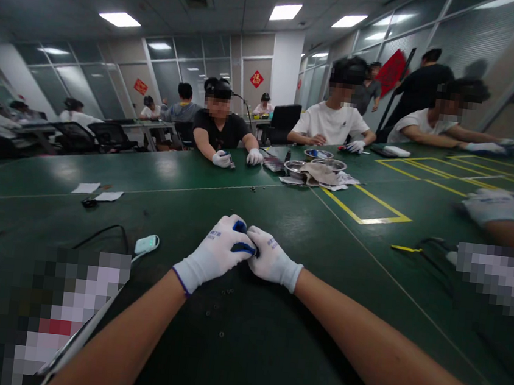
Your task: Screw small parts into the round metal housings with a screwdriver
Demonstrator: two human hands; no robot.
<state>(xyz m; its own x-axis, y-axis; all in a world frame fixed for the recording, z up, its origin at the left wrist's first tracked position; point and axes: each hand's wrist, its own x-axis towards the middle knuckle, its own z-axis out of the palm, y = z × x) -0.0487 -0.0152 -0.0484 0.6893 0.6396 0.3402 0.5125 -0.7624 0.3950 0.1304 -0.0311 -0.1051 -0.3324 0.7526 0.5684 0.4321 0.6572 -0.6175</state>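
Note:
Both of my hands wear white knit gloves with blue palms and meet above the green table (168, 342). My left hand (218, 250) has its fingers curled in, thumb pointing toward the other hand. Against its fingertips, my right hand (273, 257) is closed in a pinch. A small dark piece (256, 252) shows between the fingertips, too covered to name. On the table below my wrists lie several tiny rings (221, 334), which look like nuts or washers.
Left of my hands lies a white device with a lit display (147, 243) on a cable. Metal bowls (297, 170) and a cloth (320, 175) stand farther back. Co-workers in gloves sit across the table; a blurred gloved hand (494, 207) reaches in at right. Yellow tape (385, 221) marks the tabletop.

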